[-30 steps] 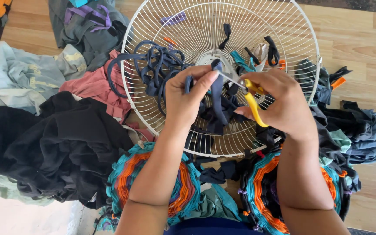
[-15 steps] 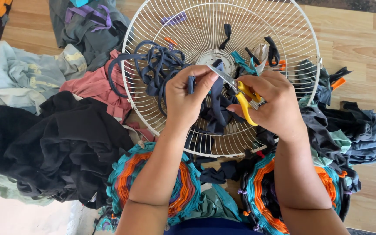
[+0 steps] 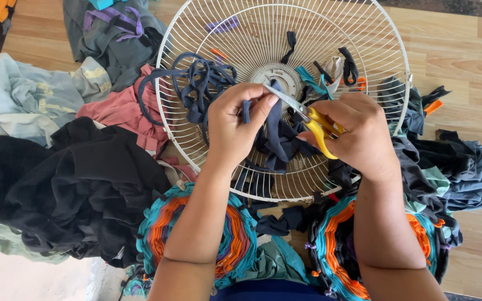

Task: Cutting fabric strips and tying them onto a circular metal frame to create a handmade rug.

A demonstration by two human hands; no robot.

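A wooden floor [image 3: 458, 56] is strewn with piled clothes [image 3: 57, 184]. At centre frame, over a white wire fan guard [image 3: 285, 33], the left hand [image 3: 235, 125] pinches a navy fabric strip [image 3: 274, 128]. The right hand [image 3: 358, 134] is closed around yellow-handled scissors [image 3: 308, 114], blades at the strip. The blades sit near the pinching fingers, so a careless snip could nick them.
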